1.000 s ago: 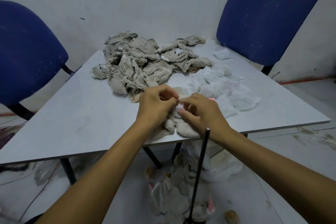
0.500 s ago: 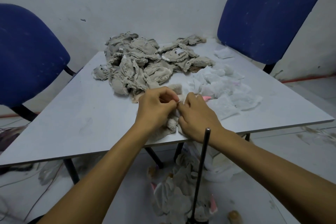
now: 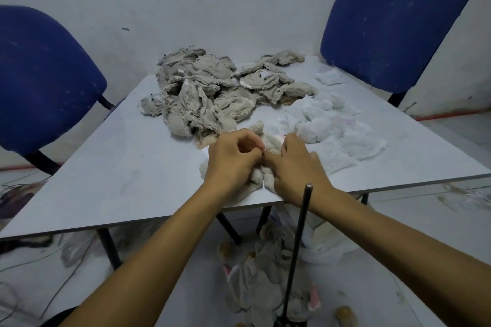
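Since a moment ago the right hand point(image 3: 300, 167) has drawn in against the left hand point(image 3: 231, 160); both now pinch the beige plush skin point(image 3: 256, 184) lying at the near edge of the tabletop point(image 3: 132, 167). They seem to be working open a seam; next, I judge, comes a firm, steady pull apart.
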Demonstrator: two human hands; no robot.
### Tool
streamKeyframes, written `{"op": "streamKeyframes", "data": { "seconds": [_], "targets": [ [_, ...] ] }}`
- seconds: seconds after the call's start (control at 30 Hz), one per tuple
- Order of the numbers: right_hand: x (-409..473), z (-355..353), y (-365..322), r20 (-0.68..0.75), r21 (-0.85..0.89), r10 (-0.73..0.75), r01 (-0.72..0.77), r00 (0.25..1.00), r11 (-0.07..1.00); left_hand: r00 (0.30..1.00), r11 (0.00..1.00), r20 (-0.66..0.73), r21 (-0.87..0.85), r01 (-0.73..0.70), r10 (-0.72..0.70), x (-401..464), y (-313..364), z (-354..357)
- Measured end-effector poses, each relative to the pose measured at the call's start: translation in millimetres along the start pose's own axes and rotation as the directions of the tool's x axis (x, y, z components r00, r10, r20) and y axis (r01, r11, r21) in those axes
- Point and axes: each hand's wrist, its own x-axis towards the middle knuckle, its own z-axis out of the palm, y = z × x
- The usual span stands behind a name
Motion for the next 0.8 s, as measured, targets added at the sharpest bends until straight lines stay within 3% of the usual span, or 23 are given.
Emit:
{"op": "streamKeyframes", "data": {
  "seconds": [0.03,0.1,0.2,0.27,0.33,0.4,0.47,0.5,0.57,0.63,0.67,0.73,0.8],
  "targets": [
    [-0.7,0.9,0.8,0.0,-0.034,-0.009,0.009,1.0,0.999,1.0,1.0,0.0,0.0,0.009,-0.009,0.0,0.0,-1.5],
    [-5.9,0.7,3.0,-0.091,0.078,-0.006,0.013,0.996,0.997,1.0,1.0,0.021,0.024,0.013,-0.013,0.6,-0.7,-4.2],
    [-11.1,-2.1,6.9,-0.206,0.274,0.023,0.035,0.978,0.961,0.988,0.947,0.124,0.319,0.045,-0.089,1.6,-5.1,-1.7],
    [-9.5,-4.0,7.0,-0.202,0.322,0.056,0.012,0.978,0.947,0.968,0.898,0.176,0.431,0.09,-0.182,3.0,-6.2,1.4],
    [-5.8,-6.7,2.5,-0.16,0.361,0.155,-0.089,0.975,0.928,0.972,0.903,0.183,0.426,0.057,-0.147,4.8,-7.0,5.7],
    [-4.0,-7.6,-1.8,-0.1,0.25,0.223,-0.193,0.97,0.949,0.991,0.955,0.123,0.297,0.018,-0.057,6.6,-7.6,7.1],
    [-6.4,-9.8,-3.9,-0.026,0.104,0.201,-0.197,0.979,0.975,1.0,0.986,0.027,0.166,-0.005,0.001,6.0,-6.7,4.9],
    [-5.8,-12.9,-3.7,-0.01,0.146,0.188,-0.184,0.982,0.972,0.999,0.988,-0.022,0.147,-0.045,0.049,6.0,-6.8,3.8],
    [-3.9,-21.3,-4.0,-0.033,0.421,0.143,-0.116,0.989,0.9,0.977,0.964,-0.103,0.21,-0.161,0.186,4.9,-7.2,3.4],
    [-1.4,-32.1,-6.8,-0.177,0.553,0.083,0.03,0.981,0.833,0.946,0.946,-0.19,0.246,-0.213,0.262,5.6,-5.8,3.9],
    [0.3,-38.2,-8.0,-0.242,0.568,0.064,0.088,0.968,0.819,0.95,0.962,-0.206,0.189,-0.199,0.237,7.3,-2.6,3.3],
    [4.4,-49.9,-9.4,-0.307,0.608,0.054,0.152,0.95,0.779,0.996,0.99,-0.047,-0.115,-0.082,0.077,14.1,6.0,-3.3],
    [5.2,-60.4,-8.0,-0.327,0.679,0.055,0.195,0.943,0.707,0.945,0.884,0.325,-0.428,0.189,-0.045,19.6,13.8,-16.5]
  ]
}}
